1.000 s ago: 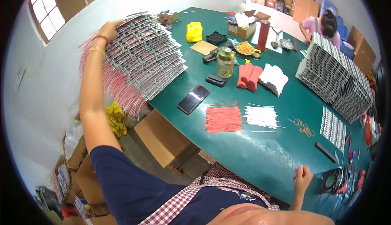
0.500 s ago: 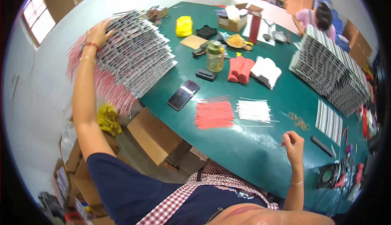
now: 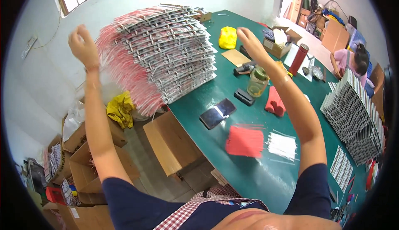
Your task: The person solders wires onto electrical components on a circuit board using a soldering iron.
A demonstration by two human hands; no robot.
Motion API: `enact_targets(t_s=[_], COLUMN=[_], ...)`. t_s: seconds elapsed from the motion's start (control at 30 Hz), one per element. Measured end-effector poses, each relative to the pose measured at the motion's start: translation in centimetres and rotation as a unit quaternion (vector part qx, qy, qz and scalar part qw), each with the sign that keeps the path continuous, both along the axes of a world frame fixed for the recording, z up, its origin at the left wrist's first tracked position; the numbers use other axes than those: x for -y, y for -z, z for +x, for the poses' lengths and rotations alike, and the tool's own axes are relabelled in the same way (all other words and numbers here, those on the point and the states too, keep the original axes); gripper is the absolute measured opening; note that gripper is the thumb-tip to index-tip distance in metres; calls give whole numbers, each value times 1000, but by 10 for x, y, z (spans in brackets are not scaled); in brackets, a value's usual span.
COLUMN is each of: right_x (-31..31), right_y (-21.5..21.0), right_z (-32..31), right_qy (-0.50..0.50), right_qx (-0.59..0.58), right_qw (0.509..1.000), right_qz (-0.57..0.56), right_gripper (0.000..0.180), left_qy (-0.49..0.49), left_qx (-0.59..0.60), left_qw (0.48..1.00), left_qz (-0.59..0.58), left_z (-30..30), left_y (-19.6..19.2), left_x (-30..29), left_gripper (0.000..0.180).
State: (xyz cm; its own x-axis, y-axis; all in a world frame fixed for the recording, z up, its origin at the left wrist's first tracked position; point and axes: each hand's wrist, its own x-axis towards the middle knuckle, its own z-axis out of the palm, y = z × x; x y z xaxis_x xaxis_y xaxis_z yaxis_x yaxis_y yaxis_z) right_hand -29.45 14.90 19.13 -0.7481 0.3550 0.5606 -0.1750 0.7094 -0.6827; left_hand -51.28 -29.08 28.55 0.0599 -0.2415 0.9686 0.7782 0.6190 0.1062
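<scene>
A tall stack of grey-and-white slatted sheets stands on the table's far left corner. Thin pinkish-red strands fringe its left side. My left hand is raised just left of the strands, apart from them, fingers loosely bent and nothing visible in it. Over the table, right of the stack, my right hand is lifted near a yellow plastic bag. Its fingers are blurred and partly hidden. Nearer me lie a bundle of red sticks and a bundle of white sticks.
The green table also bears a phone, a green-lidded jar, a red flask and a second sheet stack. Cardboard boxes are on the floor at left. A person in pink is at the far right.
My left hand has come off the stack and moved left of it. My right hand has risen from the near table area toward the stack. The view has shifted left.
</scene>
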Motion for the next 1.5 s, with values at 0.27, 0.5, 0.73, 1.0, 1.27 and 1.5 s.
enact_targets(t_s=[0.27,0.5,0.73,1.0,1.27,1.5], right_x=[44,57,44,56,43,62], right_y=[-85,-93,-86,-89,-80,-72], right_z=[-188,-225,-237,-180,-193,-175], right_qy=[-30,-98,-109,-79,-78,-17], right_qx=[65,207,206,179,176,115], right_qw=[933,962,957,967,966,962], right_qz=[-353,-148,-172,-166,-171,-247], right_gripper=[64,70,28,27,37,75], left_qy=[-114,-187,-160,-153,-122,-157], left_qx=[-47,130,85,81,82,90], left_qw=[855,875,912,921,926,944], left_qz=[-504,-427,-368,-350,-347,-275], left_z=[96,28,11,11,30,38], left_y=[88,85,98,102,104,80], left_x=[-117,-175,-189,-190,-178,-118], left_gripper=[59,85,81,83,76,74])
